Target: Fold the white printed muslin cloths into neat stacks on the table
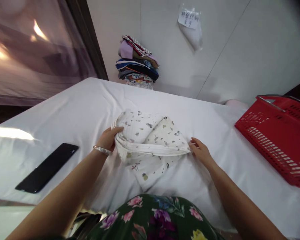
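A small white garment with tiny printed figures (150,141) lies partly folded on the white table cover (77,110) in front of me. My left hand (110,138), with a bangle at the wrist, is closed on the garment's left edge. My right hand (200,150) pinches the garment's right corner against the cover. A lower flap of the garment hangs toward me at the table's front edge.
A black phone (47,167) lies face down at the left. A red plastic basket (280,136) stands at the right. A stack of folded clothes (137,63) sits at the back against the wall, below a paper note (189,18).
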### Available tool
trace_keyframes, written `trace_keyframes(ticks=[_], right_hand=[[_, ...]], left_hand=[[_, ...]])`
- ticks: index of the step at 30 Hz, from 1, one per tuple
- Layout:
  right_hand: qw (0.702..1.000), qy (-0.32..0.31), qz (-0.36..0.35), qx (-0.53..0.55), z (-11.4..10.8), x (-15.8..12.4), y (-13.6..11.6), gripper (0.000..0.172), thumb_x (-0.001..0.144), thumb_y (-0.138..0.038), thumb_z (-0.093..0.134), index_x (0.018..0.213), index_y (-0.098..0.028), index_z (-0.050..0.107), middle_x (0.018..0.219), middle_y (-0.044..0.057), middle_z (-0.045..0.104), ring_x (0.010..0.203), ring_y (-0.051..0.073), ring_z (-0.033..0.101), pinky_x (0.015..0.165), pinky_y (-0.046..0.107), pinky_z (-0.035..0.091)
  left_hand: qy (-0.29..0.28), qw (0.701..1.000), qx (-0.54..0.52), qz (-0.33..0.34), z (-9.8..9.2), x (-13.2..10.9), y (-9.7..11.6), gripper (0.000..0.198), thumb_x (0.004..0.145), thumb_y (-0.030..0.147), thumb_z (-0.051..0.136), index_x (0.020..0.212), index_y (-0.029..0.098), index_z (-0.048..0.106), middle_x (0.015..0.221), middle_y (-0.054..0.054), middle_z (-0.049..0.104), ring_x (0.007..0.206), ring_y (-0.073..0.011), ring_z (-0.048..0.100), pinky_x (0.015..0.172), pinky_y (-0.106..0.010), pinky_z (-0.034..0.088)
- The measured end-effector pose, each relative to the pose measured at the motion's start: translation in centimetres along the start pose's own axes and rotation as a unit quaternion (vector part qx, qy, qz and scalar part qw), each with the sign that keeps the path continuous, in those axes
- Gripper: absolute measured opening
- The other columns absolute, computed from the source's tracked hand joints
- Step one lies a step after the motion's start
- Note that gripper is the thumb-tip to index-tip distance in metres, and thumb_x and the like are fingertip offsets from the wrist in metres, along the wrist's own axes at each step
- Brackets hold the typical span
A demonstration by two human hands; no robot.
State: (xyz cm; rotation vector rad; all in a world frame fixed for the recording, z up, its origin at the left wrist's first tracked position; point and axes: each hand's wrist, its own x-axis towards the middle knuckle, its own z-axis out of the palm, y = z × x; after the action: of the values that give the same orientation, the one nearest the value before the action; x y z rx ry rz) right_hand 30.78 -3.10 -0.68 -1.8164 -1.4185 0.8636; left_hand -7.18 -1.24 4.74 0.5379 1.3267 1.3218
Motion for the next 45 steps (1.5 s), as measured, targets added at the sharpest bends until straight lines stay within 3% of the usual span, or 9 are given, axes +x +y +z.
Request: trace_keyframes(ticks=[7,11,15,18,20,26,32,40,45], right_hand=[[0.994,-0.09,0.026,-0.049,0.6,2.1,-0.9,0.061,0.074,-0.045,0.059,0.127,-0.019,0.045,0.088,0.004,0.061,0.056,0.011,0.056,0.049,0.022,0.045],[0.991,-0.122,0.023,-0.041,0.8,2.3,-1.1,0.048,0.071,-0.04,0.062,0.114,-0.02,0.056,0.073,0.0,0.059,0.051,0.009,0.052,0.044,0.019,0.041],[0.988,-0.108,0.047,0.096,1.3,1.6,-1.4,0.04,0.068,-0.036,0.063,0.104,-0.019,0.059,0.065,-0.002,0.057,0.047,0.009,0.049,0.04,0.019,0.038],[0.977,-0.078,0.081,0.179,1.2,0.9,-1.1,0.034,0.067,-0.031,0.062,0.098,-0.016,0.06,0.057,-0.003,0.056,0.043,0.008,0.046,0.038,0.018,0.037],[0.963,-0.087,0.107,0.232,0.7,0.4,-0.8,0.029,0.07,-0.03,0.059,0.096,-0.017,0.06,0.06,-0.001,0.059,0.047,0.01,0.051,0.041,0.019,0.042],[0.918,-0.142,0.16,0.333,-1.3,-0.6,-0.8,0.033,0.084,-0.045,0.043,0.094,-0.018,0.06,0.084,0.007,0.066,0.07,0.016,0.062,0.061,0.03,0.055],[0.974,-0.107,0.097,0.175,-1.1,0.1,-0.8,0.055,0.072,-0.042,0.065,0.121,-0.023,0.05,0.088,0.004,0.064,0.066,0.015,0.059,0.056,0.028,0.054],[0.992,-0.091,0.052,0.065,-1.3,0.4,-1.6,0.072,0.07,-0.042,0.065,0.134,-0.023,0.038,0.102,0.007,0.057,0.063,0.012,0.057,0.052,0.024,0.051],[0.984,-0.12,0.075,0.112,-1.3,0.5,-1.3,0.072,0.069,-0.043,0.065,0.132,-0.02,0.038,0.097,0.007,0.058,0.067,0.016,0.058,0.054,0.028,0.053]], left_hand=[[0.005,0.995,0.081,0.048,-0.5,0.1,-1.0,0.038,0.051,0.027,0.072,0.085,0.012,0.063,0.072,-0.004,0.067,0.07,-0.02,0.063,0.068,-0.033,0.052],[-0.045,0.955,0.216,0.2,1.8,-0.3,0.8,0.041,0.061,0.037,0.066,0.093,0.012,0.062,0.083,-0.005,0.066,0.082,-0.0242,0.061,0.074,-0.039,0.05],[-0.233,0.748,0.432,0.448,7.1,-3.4,0.3,0.031,0.07,0.032,0.059,0.097,0.016,0.063,0.12,-0.008,0.055,0.112,-0.0256,0.049,0.1,-0.043,0.032],[-0.404,0.579,0.545,0.452,10.2,-6.1,-2.6,0.032,0.068,0.039,0.064,0.093,0.019,0.063,0.12,-0.009,0.057,0.113,-0.0269,0.048,0.103,-0.051,0.023],[-0.466,0.531,0.571,0.42,10.7,-7.0,-4.2,0.032,0.069,0.046,0.063,0.085,0.019,0.064,0.108,-0.007,0.063,0.106,-0.025,0.054,0.1,-0.049,0.028],[-0.314,0.644,0.562,0.412,5.7,-4.6,-3.3,0.029,0.083,0.043,0.048,0.095,0.02,0.061,0.111,-0.006,0.063,0.105,-0.0177,0.056,0.093,-0.035,0.041],[-0.029,0.68,0.65,0.339,-1.9,-3.5,-2.7,0.043,0.079,0.049,0.049,0.108,0.018,0.057,0.119,-0.012,0.056,0.105,-0.0268,0.055,0.089,-0.044,0.046],[-0.241,0.648,0.576,0.436,-3.9,-8.4,-5.6,0.041,0.079,0.015,0.045,0.118,0.023,0.052,0.121,-0.009,0.054,0.111,-0.0209,0.051,0.092,-0.037,0.047],[-0.233,0.614,0.6,0.456,-3.3,-7.8,-6.5,0.047,0.075,0.01,0.047,0.12,0.022,0.051,0.128,-0.011,0.05,0.119,-0.0253,0.043,0.096,-0.046,0.041]])
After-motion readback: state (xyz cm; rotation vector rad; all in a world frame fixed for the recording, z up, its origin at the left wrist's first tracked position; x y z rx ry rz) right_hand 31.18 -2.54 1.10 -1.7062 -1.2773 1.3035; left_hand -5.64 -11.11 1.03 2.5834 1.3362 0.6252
